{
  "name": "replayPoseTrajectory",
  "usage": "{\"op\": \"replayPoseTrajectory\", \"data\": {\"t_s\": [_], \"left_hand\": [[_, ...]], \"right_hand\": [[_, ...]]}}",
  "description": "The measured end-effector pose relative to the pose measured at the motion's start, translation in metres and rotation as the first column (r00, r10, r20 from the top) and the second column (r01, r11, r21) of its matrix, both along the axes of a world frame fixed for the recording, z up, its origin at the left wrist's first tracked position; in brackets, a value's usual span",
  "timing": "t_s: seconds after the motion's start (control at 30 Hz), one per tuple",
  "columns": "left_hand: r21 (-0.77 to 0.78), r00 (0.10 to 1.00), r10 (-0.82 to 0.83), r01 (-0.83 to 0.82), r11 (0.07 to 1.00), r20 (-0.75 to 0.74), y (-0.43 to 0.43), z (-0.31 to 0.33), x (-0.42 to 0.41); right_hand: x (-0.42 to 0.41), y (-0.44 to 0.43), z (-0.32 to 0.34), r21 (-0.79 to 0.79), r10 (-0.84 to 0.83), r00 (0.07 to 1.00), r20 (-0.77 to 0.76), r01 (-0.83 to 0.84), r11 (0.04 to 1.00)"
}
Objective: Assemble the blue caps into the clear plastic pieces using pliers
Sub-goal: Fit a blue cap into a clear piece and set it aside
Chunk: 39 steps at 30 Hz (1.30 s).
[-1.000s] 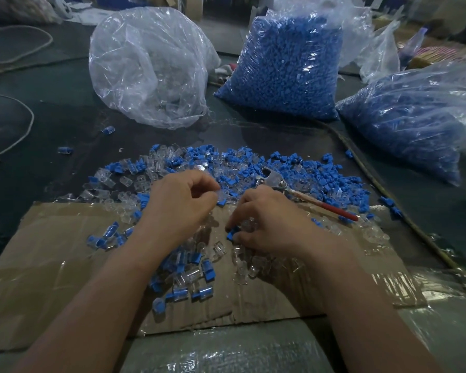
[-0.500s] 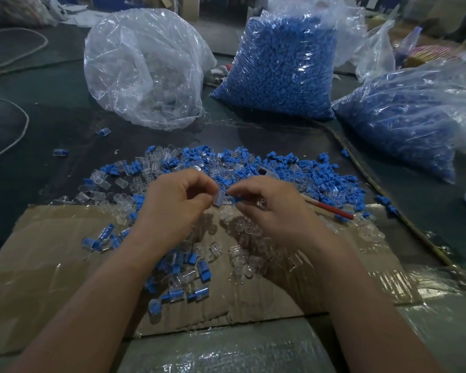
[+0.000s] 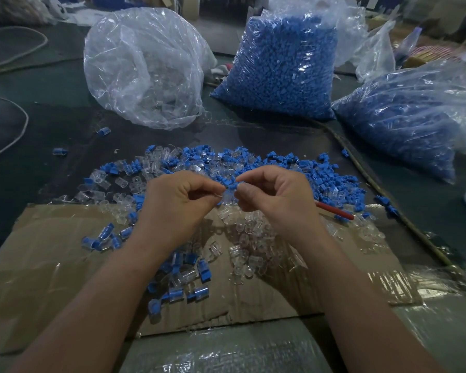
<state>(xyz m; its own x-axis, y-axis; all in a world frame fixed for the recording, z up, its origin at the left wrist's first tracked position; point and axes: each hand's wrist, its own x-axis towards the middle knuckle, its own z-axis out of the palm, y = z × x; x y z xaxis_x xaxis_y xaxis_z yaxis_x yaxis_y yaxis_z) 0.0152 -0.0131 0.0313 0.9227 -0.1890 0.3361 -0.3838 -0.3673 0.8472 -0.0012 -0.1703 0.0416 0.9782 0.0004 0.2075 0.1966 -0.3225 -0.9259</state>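
Held close together, left hand (image 3: 182,201) pinching clear piece (image 3: 227,197), right hand (image 3: 276,196) pinching blue cap (image 3: 231,185)

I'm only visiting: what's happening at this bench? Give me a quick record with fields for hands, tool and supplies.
Left hand: pinches a clear piece
Right hand: pinches a blue cap at that piece's top
Pliers: lying unheld, only a red handle shows past the right hand
Loose parts: caps and clear pieces mixed, beyond the hands
Capped pieces: small heap on the cardboard
Clear bag: far left, clear pieces inside
Blue bags: two, full of caps, far right
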Motion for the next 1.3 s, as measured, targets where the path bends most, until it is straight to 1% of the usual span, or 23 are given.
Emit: {"op": "replayPoseTrajectory", "data": {"t_s": [0.1, 0.2, 0.33, 0.4, 0.47, 0.6, 0.73, 0.8, 0.83, 0.9, 0.97, 1.03, 1.1, 1.17, 1.3], "left_hand": [[0.024, 0.994, 0.045, -0.048, 0.999, 0.099, 0.000, -0.001, -0.001], [0.032, 0.980, 0.053, -0.060, 0.998, 0.190, 0.000, -0.002, 0.000], [0.073, 0.957, 0.020, -0.042, 0.996, 0.290, 0.000, -0.004, 0.000], [0.080, 0.942, 0.006, -0.035, 0.996, 0.336, 0.001, -0.003, -0.001], [0.121, 0.922, -0.017, -0.032, 0.992, 0.386, 0.001, -0.003, 0.000], [0.189, 0.898, -0.091, 0.008, 0.982, 0.431, 0.002, -0.004, -0.001], [0.140, 0.895, -0.083, 0.023, 0.990, 0.438, 0.002, -0.002, -0.001], [0.080, 0.912, -0.048, 0.016, 0.997, 0.408, 0.001, 0.000, -0.002], [0.033, 0.934, -0.022, 0.011, 0.999, 0.356, 0.000, 0.001, -0.004], [-0.096, 0.984, 0.007, 0.010, 0.995, 0.180, -0.002, 0.002, -0.005], [-0.235, 0.998, -0.065, 0.062, 0.970, -0.005, -0.002, 0.003, -0.003], [-0.343, 0.981, -0.154, 0.106, 0.933, -0.116, 0.000, 0.005, -0.001], [-0.440, 0.958, -0.218, 0.118, 0.890, -0.184, 0.001, 0.006, 0.001], [-0.495, 0.942, -0.253, 0.114, 0.862, -0.223, 0.002, 0.006, 0.002], [-0.467, 0.930, -0.266, 0.122, 0.876, -0.255, 0.003, 0.004, 0.003]], "right_hand": [[-0.001, 0.002, 0.001, 0.009, 0.018, 1.000, -0.013, -0.018, 1.000], [-0.001, 0.003, 0.000, -0.008, 0.012, 1.000, -0.016, -0.012, 1.000], [-0.001, 0.002, -0.001, 0.007, -0.006, 0.999, -0.039, 0.007, 1.000], [-0.001, 0.003, -0.001, -0.008, -0.009, 0.998, -0.067, 0.009, 1.000], [0.000, 0.004, -0.002, -0.006, -0.001, 0.994, -0.107, 0.001, 1.000], [-0.001, 0.007, -0.003, 0.124, 0.076, 0.977, -0.197, -0.052, 0.991], [-0.003, 0.007, -0.001, 0.219, 0.130, 0.979, -0.157, -0.094, 0.971], [-0.004, 0.007, 0.000, 0.269, 0.124, 0.986, -0.110, -0.090, 0.959], [-0.004, 0.008, 0.000, 0.275, 0.102, 0.992, -0.077, -0.077, 0.958], [-0.004, 0.009, 0.000, 0.236, 0.038, 0.999, -0.002, -0.036, 0.971], [-0.004, 0.009, -0.001, 0.196, 0.004, 0.999, 0.043, -0.012, 0.981], [-0.004, 0.009, -0.001, 0.186, 0.002, 0.999, 0.054, -0.012, 0.983], [-0.004, 0.008, -0.001, 0.166, 0.023, 0.998, 0.059, -0.033, 0.986], [-0.003, 0.007, 0.000, 0.142, 0.055, 0.997, 0.060, -0.063, 0.988], [-0.003, 0.009, -0.001, 0.156, 0.078, 0.994, 0.081, -0.090, 0.984]]}}
